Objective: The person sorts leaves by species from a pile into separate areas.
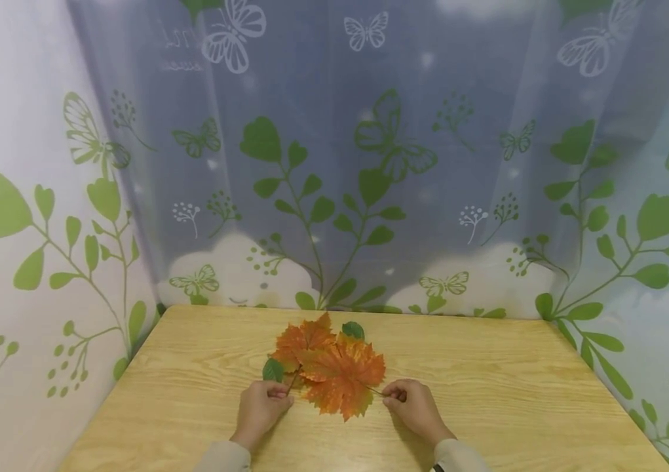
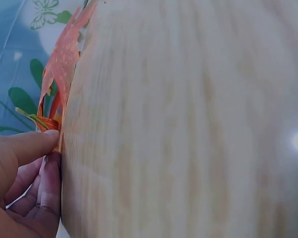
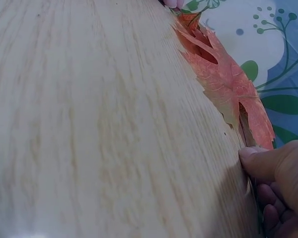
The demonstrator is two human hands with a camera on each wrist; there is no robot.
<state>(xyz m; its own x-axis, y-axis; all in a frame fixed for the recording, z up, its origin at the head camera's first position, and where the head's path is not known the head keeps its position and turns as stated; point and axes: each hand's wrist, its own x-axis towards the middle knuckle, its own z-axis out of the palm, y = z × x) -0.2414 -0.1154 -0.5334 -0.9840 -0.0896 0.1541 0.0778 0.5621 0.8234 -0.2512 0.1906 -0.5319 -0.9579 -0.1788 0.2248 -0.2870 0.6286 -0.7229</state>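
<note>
Two orange, jagged-edged artificial autumn leaves lie on the wooden table. The front leaf [image 1: 343, 377] is larger in view and partly covers the rear-left leaf [image 1: 305, 339]. My left hand [image 1: 262, 408] pinches a thin dark stem [image 1: 293, 382] at the left of the leaves. On the other side, my right hand [image 1: 418, 405] pinches the front leaf's stem [image 1: 375, 391] between thumb and fingers. Both wrist views show the hands low at the table surface, beside an orange leaf [image 2: 62, 62] seen edge-on at left and a reddish leaf [image 3: 226, 82] at right.
Small green leaves show at the edges of the orange ones: one green leaf [image 1: 272, 370] at left, another green leaf [image 1: 353, 330] behind. The wooden table [image 1: 192, 367] meets a curtain [image 1: 334, 249] printed with butterflies and plants at its back edge; similar fabric hangs on both sides.
</note>
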